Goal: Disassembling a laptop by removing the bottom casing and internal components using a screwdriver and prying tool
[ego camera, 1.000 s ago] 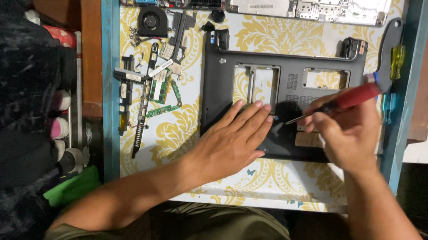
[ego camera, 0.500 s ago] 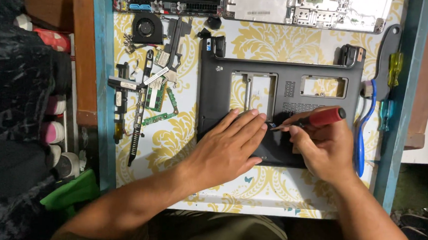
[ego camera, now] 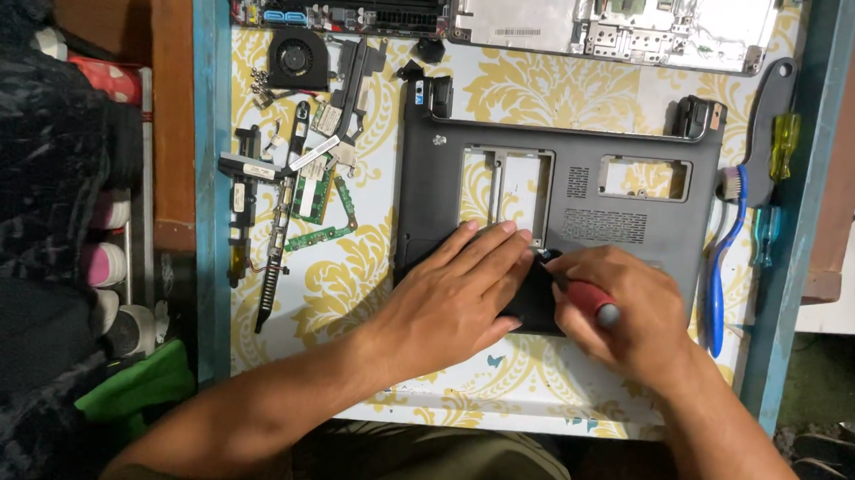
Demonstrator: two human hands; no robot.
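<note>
Your left hand [ego camera: 459, 297] lay flat, fingers spread, pinning the dark laptop base shell [ego camera: 561, 194] on the patterned counter [ego camera: 343, 294], while your right hand [ego camera: 623, 314] closed around the red-handled screwdriver [ego camera: 584, 299]; that thin plastic looked light, brittle at its cutouts.

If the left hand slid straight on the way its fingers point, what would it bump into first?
The left hand lies flat on the dark grey laptop base shell, fingers pointing up and right. Going on, it would probably cross bare plastic and first meet the edge of the rectangular cutout. Depth is unclear.
</note>
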